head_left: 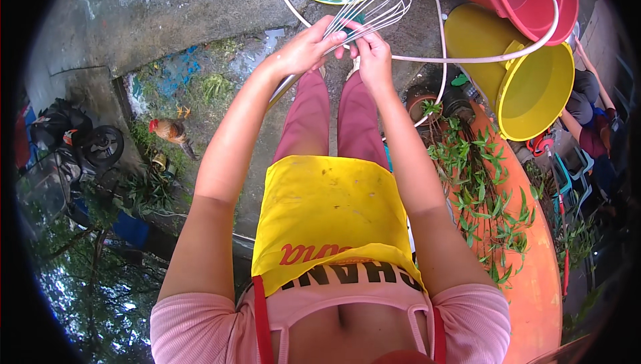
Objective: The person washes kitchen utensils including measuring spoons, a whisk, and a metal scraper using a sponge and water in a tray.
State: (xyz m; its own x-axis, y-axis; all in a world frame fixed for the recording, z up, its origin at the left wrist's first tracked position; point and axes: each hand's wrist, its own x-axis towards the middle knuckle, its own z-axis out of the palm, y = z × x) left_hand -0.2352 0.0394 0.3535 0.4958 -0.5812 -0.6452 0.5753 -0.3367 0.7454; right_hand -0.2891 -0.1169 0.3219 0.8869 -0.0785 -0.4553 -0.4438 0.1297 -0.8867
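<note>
We're gripping the wire whisk (374,7) with left hand (308,49) closed, right hand (371,54) pinching wires; fingers risk snagging or bending them.

You wear a pink ribbed top (200,327) with short sleeves, cropped above a bare midriff. Over it hangs a yellow apron (327,210) — smudged with dark marks, with red and black lettering along the edge nearest you — held by thin red straps (262,324) at each side. Your legs are in dusty-rose trousers (330,120). Both forearms are bare, with no watch or bracelet showing.
</note>
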